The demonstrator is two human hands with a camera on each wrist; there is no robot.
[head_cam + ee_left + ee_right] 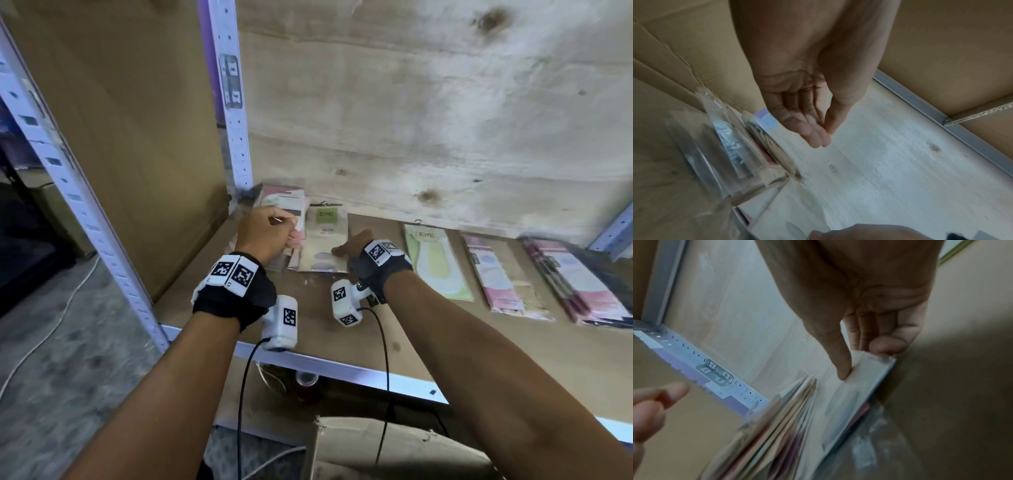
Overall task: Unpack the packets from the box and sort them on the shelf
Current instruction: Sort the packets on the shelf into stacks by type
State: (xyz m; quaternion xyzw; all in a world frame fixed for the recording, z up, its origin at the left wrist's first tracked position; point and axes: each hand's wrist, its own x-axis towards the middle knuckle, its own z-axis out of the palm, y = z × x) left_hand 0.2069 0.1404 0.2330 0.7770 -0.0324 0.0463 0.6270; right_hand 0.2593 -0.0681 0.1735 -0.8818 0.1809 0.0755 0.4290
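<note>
My left hand [263,233] hovers over the packets [294,226] piled in the back left corner of the shelf [428,346]; the left wrist view shows its fingers [813,134] nearly straight and together, the thumb laid against them, holding nothing. My right hand [356,245] rests on the lower right corner of the top packet [327,240], a beige one with a green label; the right wrist view shows the thumb [842,368] pressing its face while the other fingers hook over its edge. That packet lies flat with its long axis running from the front of the shelf to the back, label end toward the wall. To the right, a green packet [436,263], a pink stack [503,277] and a dark stack [579,281] lie apart in a row, also long axis front to back, fanning a little rightward at the near ends. Only the head view shows this row and the box [394,448] below the shelf. The right wrist view alone shows the pile's many layered edges [777,426]; the left wrist view shows the clear plastic wrap [725,146] on them, though blurred.
</note>
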